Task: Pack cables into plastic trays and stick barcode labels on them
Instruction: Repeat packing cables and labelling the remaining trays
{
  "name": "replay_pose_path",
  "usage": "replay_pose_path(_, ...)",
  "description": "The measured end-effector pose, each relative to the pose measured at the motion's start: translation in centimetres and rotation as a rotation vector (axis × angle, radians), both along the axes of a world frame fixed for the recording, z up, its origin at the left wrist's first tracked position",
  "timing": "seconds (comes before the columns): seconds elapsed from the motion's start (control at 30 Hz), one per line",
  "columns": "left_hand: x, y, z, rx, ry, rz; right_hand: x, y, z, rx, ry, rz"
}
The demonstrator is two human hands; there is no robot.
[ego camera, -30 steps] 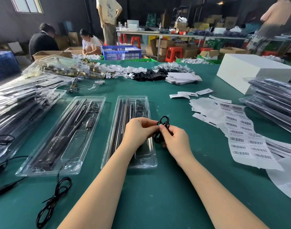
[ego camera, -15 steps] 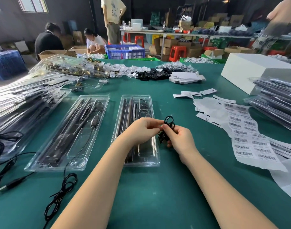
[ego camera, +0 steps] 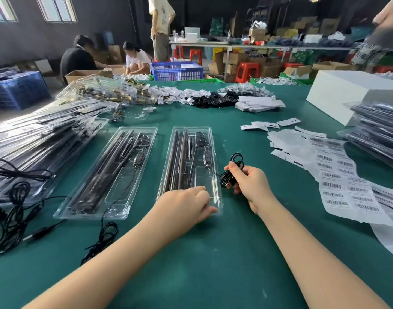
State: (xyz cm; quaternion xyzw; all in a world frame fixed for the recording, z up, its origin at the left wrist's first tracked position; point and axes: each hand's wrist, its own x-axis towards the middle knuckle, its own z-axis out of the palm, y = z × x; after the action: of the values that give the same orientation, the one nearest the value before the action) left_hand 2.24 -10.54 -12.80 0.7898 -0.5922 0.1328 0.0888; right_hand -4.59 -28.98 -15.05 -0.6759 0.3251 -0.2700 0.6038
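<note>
A clear plastic tray [ego camera: 203, 178] lies lengthwise in front of me, with dark rods and a small controller in its slots. My left hand [ego camera: 186, 204] lies on its near end, fingers curled on top and thumb along the near edge, pinching it. My right hand [ego camera: 251, 186] grips a coiled black cable [ego camera: 234, 168] just right of the tray, a little above the green table. A second filled tray [ego camera: 115, 188] lies to the left. A sheet of barcode labels [ego camera: 338, 175] lies at the right.
Stacks of packed trays stand at the left [ego camera: 35, 134] and right [ego camera: 378, 139]. Loose black cables [ego camera: 102, 239] lie near the front left. A white box [ego camera: 355, 94] sits at the back right. People work beyond the table.
My left hand has let go of the cable coil and dropped to the tray's near end. My right hand keeps the coil and has shifted slightly right.
</note>
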Motion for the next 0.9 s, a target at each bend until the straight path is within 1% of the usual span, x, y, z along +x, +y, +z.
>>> replay_pose_path(0.03,-0.2,0.1,-0.4,-0.075,-0.054,-0.028,0.0,-0.1,0.2,0.015,0.007,0.021)
replay_pose_path(0.07,-0.5,0.2,-0.7,-0.136,-0.068,-0.041,0.0,-0.2,0.4,0.044,0.014,0.044)
replay_pose_path(0.13,-0.6,0.2,-1.1,-0.231,-0.057,-0.012,0.1,-0.4,1.0,0.144,0.019,0.084)
replay_pose_path(0.2,-0.6,0.1,-1.3,-0.293,0.025,0.039,0.2,-0.8,1.5,0.228,0.053,0.103)
replay_pose_path(0.3,-0.3,0.3,-1.4,-0.36,0.22,0.088,0.4,-1.2,1.9,0.314,0.115,0.159)
replay_pose_path(0.37,-0.2,0.5,-1.6,-0.37,0.243,0.094,0.6,-1.2,1.9,0.352,0.145,0.227)
replay_pose_path(0.4,-0.2,0.5,-1.6,-0.368,0.244,0.089,0.6,-0.9,2.0,0.33,0.187,0.271)
replay_pose_path(0.47,-0.2,0.4,-1.6,-0.368,0.251,0.083,0.9,-0.3,2.2,0.211,0.289,0.329)
replay_pose_path(0.57,-0.3,0.3,-1.8,-0.388,0.274,0.095,1.7,0.6,3.1,-0.05,0.42,0.295)
replay_pose_path(0.67,-0.2,0.4,-1.8,-0.395,0.326,0.138,2.7,2.1,3.7,-0.332,0.617,0.302)
replay_pose_path(0.73,-0.3,0.5,-1.7,-0.392,0.318,0.14,3.1,3.3,3.4,-0.396,0.677,0.26)
replay_pose_path(0.83,-0.5,0.5,-1.6,-0.378,0.312,0.137,2.6,4.6,2.4,-0.402,0.66,0.146)
replay_pose_path(0.9,-0.7,0.6,-1.5,-0.374,0.306,0.13,2.3,5.6,1.7,-0.469,0.651,0.075)
